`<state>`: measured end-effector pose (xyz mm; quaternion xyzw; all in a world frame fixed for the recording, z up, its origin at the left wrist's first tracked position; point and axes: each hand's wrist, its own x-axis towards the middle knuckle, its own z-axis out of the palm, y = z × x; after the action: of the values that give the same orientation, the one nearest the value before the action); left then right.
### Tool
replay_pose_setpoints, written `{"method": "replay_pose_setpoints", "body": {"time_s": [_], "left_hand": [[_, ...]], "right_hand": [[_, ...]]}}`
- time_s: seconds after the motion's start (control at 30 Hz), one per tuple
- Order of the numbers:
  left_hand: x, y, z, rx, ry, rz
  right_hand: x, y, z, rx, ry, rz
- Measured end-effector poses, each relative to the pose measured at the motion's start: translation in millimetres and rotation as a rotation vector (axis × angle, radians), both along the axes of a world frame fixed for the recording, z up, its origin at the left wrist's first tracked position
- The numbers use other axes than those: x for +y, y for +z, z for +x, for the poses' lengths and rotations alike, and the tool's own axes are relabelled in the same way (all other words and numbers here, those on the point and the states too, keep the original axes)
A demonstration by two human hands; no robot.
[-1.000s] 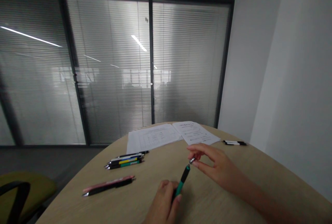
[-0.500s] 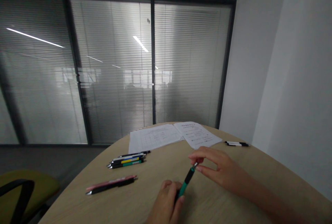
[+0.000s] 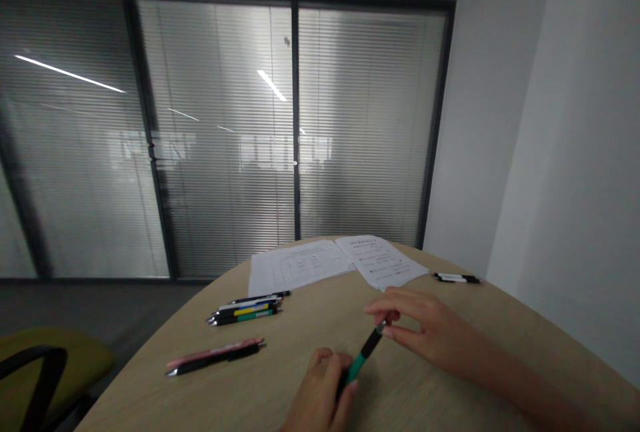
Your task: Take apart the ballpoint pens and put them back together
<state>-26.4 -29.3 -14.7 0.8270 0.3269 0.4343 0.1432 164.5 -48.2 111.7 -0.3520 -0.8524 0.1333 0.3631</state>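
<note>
Head camera record: a green-and-black pen (image 3: 361,360) is found tilted above the desk (image 3: 135,379), its lower end enclosed by the clenched left hand (image 3: 320,395) at the near edge of the view. Its metal tip (image 3: 382,327) is directed toward 2 o'clock and is met by the right hand (image 3: 430,332), which is held half-closed. The fingertips (image 3: 387,315) of that hand are curled just about the tip; whether the tip is actually gripped cannot be determined.

Relative to the hands, a row of pens (image 3: 245,312) with white, yellow and green barrels is laid side by side at 10 o'clock. A pink pen and a black pen (image 3: 215,357) are placed together at 9 o'clock. Two printed sheets (image 3: 300,267) and (image 3: 380,261) are positioned at 12 o'clock, edge to edge. A pair of black-and-white pens (image 3: 456,278) is laid at 1 o'clock. An olive chair (image 3: 50,369) is noted beyond the desk at 8 o'clock. A glass partition with blinds (image 3: 220,119) is seen at 12 o'clock, and a white wall (image 3: 520,119) at 2 o'clock.
</note>
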Motion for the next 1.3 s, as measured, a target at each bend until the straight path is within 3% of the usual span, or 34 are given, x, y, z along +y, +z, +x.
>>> {"method": "replay_pose_setpoints", "body": {"time_s": [0.33, 0.67, 0.9, 1.2, 1.3], "left_hand": [[-4, 9.6, -4, 0.085, -0.011, 0.026], [4, -2.1, -4, 0.104, -0.035, 0.176], [3, 1.9, -5, 0.114, -0.037, 0.223], [-5, 10.2, -4, 0.109, 0.067, -0.023], [-4, 9.9, -5, 0.113, 0.053, -0.010]], "right_hand": [[-1, 1.8, 1, -0.089, -0.066, -0.060], [1, -3.5, -2, -0.223, -0.250, -0.128], [0, -1.6, -5, -0.271, -0.312, -0.190], [-5, 10.2, 12, -0.190, -0.132, -0.252], [-6, 13.4, 12, -0.244, -0.094, -0.212]]}}
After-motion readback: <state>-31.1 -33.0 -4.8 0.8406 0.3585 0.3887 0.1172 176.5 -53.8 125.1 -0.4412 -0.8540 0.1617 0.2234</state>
